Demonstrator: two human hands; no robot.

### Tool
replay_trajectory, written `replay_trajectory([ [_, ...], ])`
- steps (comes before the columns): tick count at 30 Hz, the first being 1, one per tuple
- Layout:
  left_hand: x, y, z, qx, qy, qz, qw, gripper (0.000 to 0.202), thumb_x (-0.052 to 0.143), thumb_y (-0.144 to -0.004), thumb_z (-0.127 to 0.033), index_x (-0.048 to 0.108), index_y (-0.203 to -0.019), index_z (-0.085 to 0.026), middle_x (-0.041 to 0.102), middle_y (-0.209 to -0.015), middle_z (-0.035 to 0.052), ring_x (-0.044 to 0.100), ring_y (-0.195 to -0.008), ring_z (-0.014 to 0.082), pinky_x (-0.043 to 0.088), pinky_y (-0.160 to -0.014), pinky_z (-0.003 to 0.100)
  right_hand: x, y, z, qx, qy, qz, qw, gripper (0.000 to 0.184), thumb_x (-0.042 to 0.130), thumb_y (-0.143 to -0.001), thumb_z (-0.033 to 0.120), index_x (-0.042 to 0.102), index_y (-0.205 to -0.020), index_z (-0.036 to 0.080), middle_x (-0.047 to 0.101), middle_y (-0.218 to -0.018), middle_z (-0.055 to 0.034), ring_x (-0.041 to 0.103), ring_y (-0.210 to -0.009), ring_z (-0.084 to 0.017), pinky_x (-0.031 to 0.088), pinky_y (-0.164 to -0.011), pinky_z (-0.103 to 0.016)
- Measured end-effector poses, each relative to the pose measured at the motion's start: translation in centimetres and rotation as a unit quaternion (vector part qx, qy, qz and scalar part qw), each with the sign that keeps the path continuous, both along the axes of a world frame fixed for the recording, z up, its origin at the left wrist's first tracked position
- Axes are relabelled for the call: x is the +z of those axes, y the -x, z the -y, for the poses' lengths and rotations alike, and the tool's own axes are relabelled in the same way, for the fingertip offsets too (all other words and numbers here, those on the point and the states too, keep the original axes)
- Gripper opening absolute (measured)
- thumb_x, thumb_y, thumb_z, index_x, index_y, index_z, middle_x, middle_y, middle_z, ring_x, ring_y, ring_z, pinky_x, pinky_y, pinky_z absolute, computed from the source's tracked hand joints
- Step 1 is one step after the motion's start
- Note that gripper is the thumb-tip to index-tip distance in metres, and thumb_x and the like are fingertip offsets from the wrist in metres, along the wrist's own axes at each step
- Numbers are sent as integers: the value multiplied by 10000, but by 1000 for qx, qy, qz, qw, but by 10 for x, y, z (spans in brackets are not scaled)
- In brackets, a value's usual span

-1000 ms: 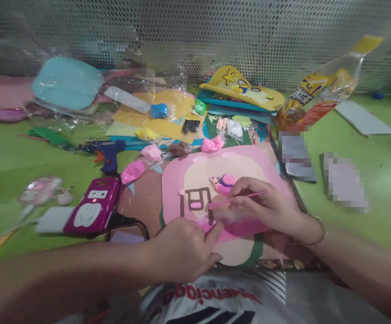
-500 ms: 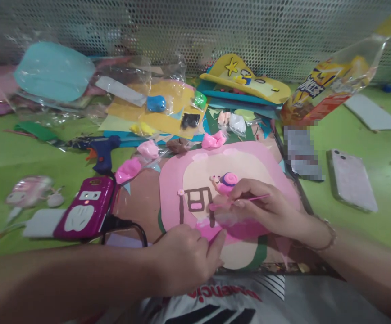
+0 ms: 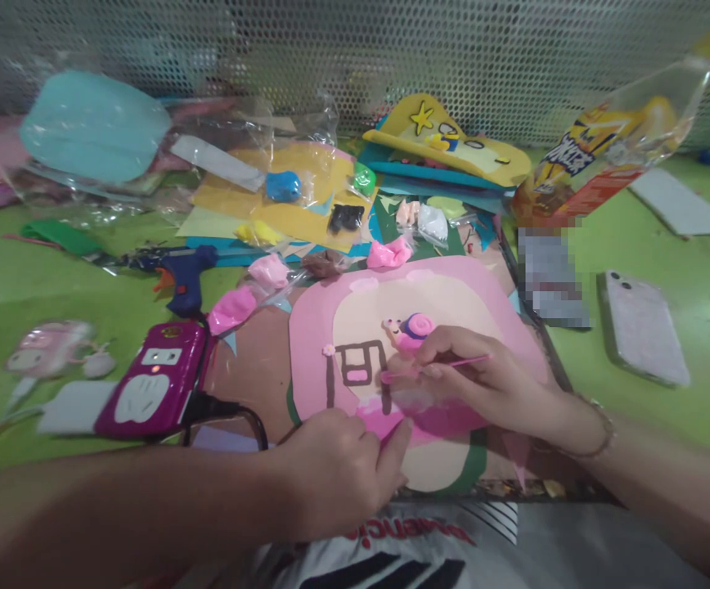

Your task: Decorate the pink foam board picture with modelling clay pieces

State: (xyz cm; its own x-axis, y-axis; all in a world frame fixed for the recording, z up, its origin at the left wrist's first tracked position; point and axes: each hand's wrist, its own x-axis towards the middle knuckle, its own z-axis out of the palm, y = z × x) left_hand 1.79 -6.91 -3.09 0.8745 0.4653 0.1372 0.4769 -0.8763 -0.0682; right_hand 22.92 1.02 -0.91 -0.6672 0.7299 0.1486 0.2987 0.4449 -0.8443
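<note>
A pink foam board (image 3: 453,290) with a cream centre lies in front of me. It carries a brown clay frame (image 3: 358,366) and a pink clay snail (image 3: 410,330). My right hand (image 3: 483,380) is closed in a pinch on a thin pink stick (image 3: 438,366), whose tip touches the board beside the frame. My left hand (image 3: 336,470) is curled at the board's near edge, its fingers pressing a flat piece of bright pink clay (image 3: 383,421).
Small bags of coloured clay (image 3: 285,186) lie behind the board on sheets of foam. A blue glue gun (image 3: 186,274) and a magenta flip-phone-shaped device (image 3: 155,380) with a black cable sit on the left. A phone (image 3: 643,327) and a snack bag (image 3: 600,155) are on the right.
Both hands have stayed on the board almost unmoved. The view has shifted slightly, so the phone on the right now shows.
</note>
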Motion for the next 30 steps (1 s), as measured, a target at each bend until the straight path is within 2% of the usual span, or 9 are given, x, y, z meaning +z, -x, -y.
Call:
replay_trajectory([
  [6, 0, -1, 0, 0, 1, -6, 1000, 434, 406, -905, -303, 511, -1194, 2, 603, -561, 43, 575, -470, 188, 439, -379, 327, 0, 2, 0, 1, 15, -7, 1000, 69, 502, -891, 169, 558, -922, 195, 637, -874, -33, 619, -825, -115, 504, -736, -232],
  [12, 0, -1, 0, 3, 9, -8, 1000, 427, 390, -907, -303, 498, -1183, 6, 605, -564, 42, 576, -477, 191, 422, -380, 323, 5, 3, 3, -36, 59, -60, 996, 70, 495, -901, 220, 558, -888, 195, 622, -811, -20, 628, -724, -110, 498, -611, -210],
  [17, 0, -2, 1, 9, 4, 4, 1000, 375, 386, -911, -297, 491, -1138, -18, 613, -596, 45, 585, -503, 184, 410, -411, 311, 11, 1, 6, -19, -26, -36, 999, 153, 420, -920, 172, 571, -901, 185, 607, -764, -32, 585, -685, -112, 480, -613, -224],
  [21, -1, -2, 1, 15, 13, 24, 1000, 213, 381, -914, -288, 510, -875, -123, 565, -563, 15, 553, -482, 164, 363, -407, 303, 13, 1, 11, 66, -100, -13, 993, 153, 381, -912, 140, 528, -903, 179, 595, -794, -54, 565, -760, -138, 496, -693, -261],
  [24, 0, -3, 1, 9, 25, 20, 999, 217, 388, -915, -284, 440, -733, -177, 540, -542, -1, 526, -460, 158, 331, -404, 305, 10, 1, 15, 130, -146, -6, 981, 152, 373, -894, 113, 501, -962, 159, 585, -880, -93, 548, -883, -165, 502, -794, -295],
  [30, 0, -3, 1, 5, 28, 23, 999, 208, 409, -908, -262, 423, -714, -188, 536, -535, -5, 516, -454, 160, 302, -409, 311, 3, 3, 18, 141, -209, 34, 967, 150, 373, -911, 148, 487, -1007, 166, 580, -909, -97, 550, -922, -163, 518, -806, -275],
])
